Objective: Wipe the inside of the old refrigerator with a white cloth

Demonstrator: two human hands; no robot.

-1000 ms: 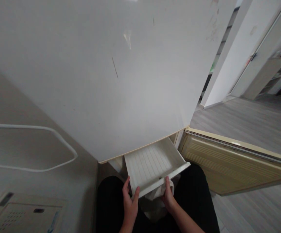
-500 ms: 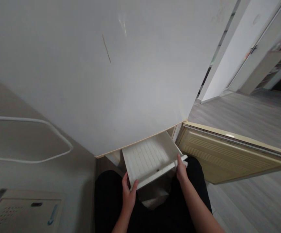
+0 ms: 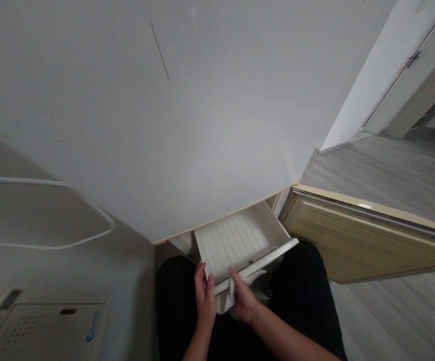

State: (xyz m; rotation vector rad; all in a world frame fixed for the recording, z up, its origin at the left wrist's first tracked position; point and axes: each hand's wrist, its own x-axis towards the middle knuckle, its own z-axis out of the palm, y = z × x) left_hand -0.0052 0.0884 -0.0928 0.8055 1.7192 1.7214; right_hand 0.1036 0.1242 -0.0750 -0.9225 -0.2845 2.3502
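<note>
A white drawer [image 3: 236, 235] with a ribbed floor is pulled part way out from under the white top of the cabinet or fridge. My left hand [image 3: 205, 296] grips the drawer's near left corner, fingers along the outside and thumb at the front. Pressed to the front edge, my right hand [image 3: 242, 298] pinches a crumpled white cloth [image 3: 253, 277] against the drawer face, thumb over the rim. Part of the cloth hangs below the edge; whether it is fabric or paper I cannot tell.
A yellowed door [image 3: 364, 235] stands swung out on the right. My black-clad knees [image 3: 303, 281] flank the drawer. At lower left is a pale panel [image 3: 47, 326] with small holes; a white cable [image 3: 89, 203] loops above it. Grey wood-look floor [image 3: 375, 165] extends right.
My right hand has slid left along the drawer's front edge with the cloth, from the right corner to near my left hand. My left hand stays at the left corner. The view shifted slightly.
</note>
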